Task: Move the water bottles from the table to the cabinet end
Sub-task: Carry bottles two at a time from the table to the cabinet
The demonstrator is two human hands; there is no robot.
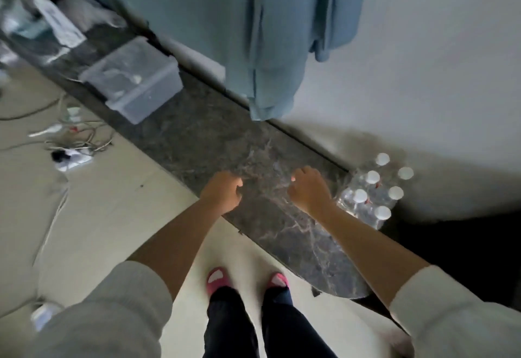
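Both hands (222, 192) (308, 188) loosely curled, empty.

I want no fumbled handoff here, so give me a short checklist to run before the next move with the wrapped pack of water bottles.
1. Left hand free: ok, fingers loosely curled, holding nothing.
2. Right hand free: ok, holding nothing.
3. Shrink-wrapped pack of clear white-capped water bottles upright: ok, six caps face up.
4. Pack is at the end of the grey marble cabinet top: cannot tell; it sits past the top's back edge, support hidden.
5. Clear lidded plastic box clear of the hands: ok, far along the top.
6. Floor cables away from feet: ok.
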